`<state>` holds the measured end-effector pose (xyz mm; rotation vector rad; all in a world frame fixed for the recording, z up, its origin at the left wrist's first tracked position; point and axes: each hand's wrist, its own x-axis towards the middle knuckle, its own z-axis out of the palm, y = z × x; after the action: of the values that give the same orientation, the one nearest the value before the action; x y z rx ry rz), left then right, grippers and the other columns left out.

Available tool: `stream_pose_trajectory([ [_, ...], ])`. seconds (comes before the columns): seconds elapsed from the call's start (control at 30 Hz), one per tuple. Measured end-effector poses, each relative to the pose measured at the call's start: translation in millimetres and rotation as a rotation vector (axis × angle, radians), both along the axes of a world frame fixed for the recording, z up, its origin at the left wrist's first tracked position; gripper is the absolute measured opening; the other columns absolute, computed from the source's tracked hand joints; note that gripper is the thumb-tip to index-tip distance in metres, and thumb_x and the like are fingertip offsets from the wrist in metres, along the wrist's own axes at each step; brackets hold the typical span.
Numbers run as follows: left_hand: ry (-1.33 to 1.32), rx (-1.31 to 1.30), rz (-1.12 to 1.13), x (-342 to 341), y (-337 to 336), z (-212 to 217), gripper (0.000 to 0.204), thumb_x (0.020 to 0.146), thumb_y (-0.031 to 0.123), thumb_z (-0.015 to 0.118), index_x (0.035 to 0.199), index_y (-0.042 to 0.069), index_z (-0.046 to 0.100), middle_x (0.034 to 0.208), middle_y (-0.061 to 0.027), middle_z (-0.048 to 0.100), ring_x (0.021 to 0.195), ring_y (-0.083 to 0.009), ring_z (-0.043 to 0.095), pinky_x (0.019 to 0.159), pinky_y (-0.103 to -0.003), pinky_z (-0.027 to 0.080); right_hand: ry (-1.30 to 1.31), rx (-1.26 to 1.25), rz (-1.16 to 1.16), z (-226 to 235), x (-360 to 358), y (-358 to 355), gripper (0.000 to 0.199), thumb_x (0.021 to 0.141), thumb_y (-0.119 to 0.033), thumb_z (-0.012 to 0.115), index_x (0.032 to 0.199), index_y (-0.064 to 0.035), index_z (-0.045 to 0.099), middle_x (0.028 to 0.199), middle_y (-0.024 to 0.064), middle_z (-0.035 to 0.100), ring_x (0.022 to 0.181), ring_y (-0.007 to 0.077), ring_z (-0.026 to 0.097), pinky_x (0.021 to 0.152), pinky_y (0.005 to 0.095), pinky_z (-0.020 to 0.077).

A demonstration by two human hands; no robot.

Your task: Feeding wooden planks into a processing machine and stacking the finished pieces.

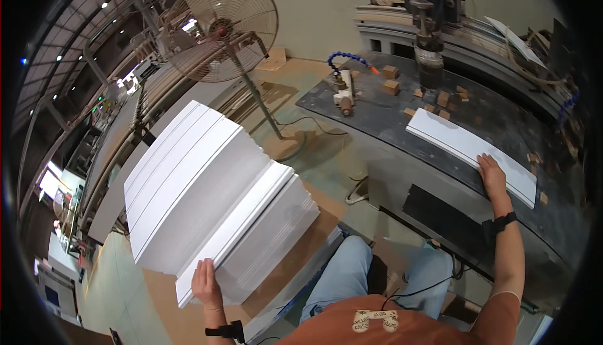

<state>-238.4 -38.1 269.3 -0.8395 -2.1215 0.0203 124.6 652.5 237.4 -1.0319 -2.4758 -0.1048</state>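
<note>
Two bare hands are in view, each in contact with a white panel. The left hand is at the near end of a moulded panel lying along the top of the lower stack. Its fingers are close together over the upper face; whether it grips cannot be told. The right hand lies on a flat panel, fingers set narrow across the near long side; whether it pinches or merely presses cannot be told.

The flat panel lies on the dark table, close to the front edge, roughly parallel with it and well clear of the front left corner. Small wooden blocks are scattered behind it and near its ends. A machine spindle stands beyond the flat panel. A blue segmented hose, orange-tipped, is near the table's left edge.

The taller stack adjoins the lower one, above a brown board. A caged fan stands past both.
</note>
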Motion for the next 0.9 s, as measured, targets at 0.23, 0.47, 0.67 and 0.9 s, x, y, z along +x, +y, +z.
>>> stream_pose_trajectory([
  [0.23, -0.204, 0.046, 0.039, 0, -5, -9, 0.045, 0.067, 0.017, 0.080, 0.109, 0.011, 0.066, 0.109, -0.0074, 0.066, 0.103, -0.0301, 0.062, 0.084, -0.038, 0.052, 0.017, -0.019, 0.013, 5, -13, -1, 0.036, 0.083, -0.013, 0.064, 0.118, -0.0098, 0.060, 0.126, 0.0121, 0.058, 0.119, 0.0309, 0.052, 0.096, 0.0388, 0.0452],
  [0.47, -0.389, 0.301, 0.105, 0, 17, -3, 0.044, 0.066, 0.021, 0.082, 0.105, 0.010, 0.066, 0.108, -0.0092, 0.065, 0.104, -0.0312, 0.062, 0.085, -0.037, 0.052, 0.014, -0.019, -0.031, -17, 6, 16, 0.039, 0.082, -0.013, 0.064, 0.121, -0.0088, 0.059, 0.128, 0.0149, 0.056, 0.119, 0.0331, 0.052, 0.097, 0.0392, 0.0450],
  [0.67, -0.263, 0.267, -0.401, 11, 151, 1, 0.045, 0.069, 0.017, 0.078, 0.111, 0.009, 0.063, 0.108, -0.0107, 0.064, 0.113, -0.0326, 0.056, 0.094, -0.045, 0.046, 0.004, -0.028, -0.049, -19, -8, 21, 0.045, 0.081, -0.017, 0.067, 0.124, -0.0083, 0.057, 0.131, 0.0161, 0.053, 0.122, 0.0365, 0.048, 0.101, 0.0415, 0.0409],
  [0.9, -0.498, 0.069, -1.251, 74, 427, -1, 0.047, 0.073, 0.024, 0.075, 0.115, 0.008, 0.059, 0.116, -0.0091, 0.059, 0.122, -0.0297, 0.047, 0.105, -0.052, 0.034, -0.001, -0.021, -0.089, -4, 0, 9, 0.046, 0.081, -0.024, 0.067, 0.124, -0.0101, 0.057, 0.131, 0.0143, 0.053, 0.124, 0.0359, 0.045, 0.102, 0.0454, 0.0377],
])
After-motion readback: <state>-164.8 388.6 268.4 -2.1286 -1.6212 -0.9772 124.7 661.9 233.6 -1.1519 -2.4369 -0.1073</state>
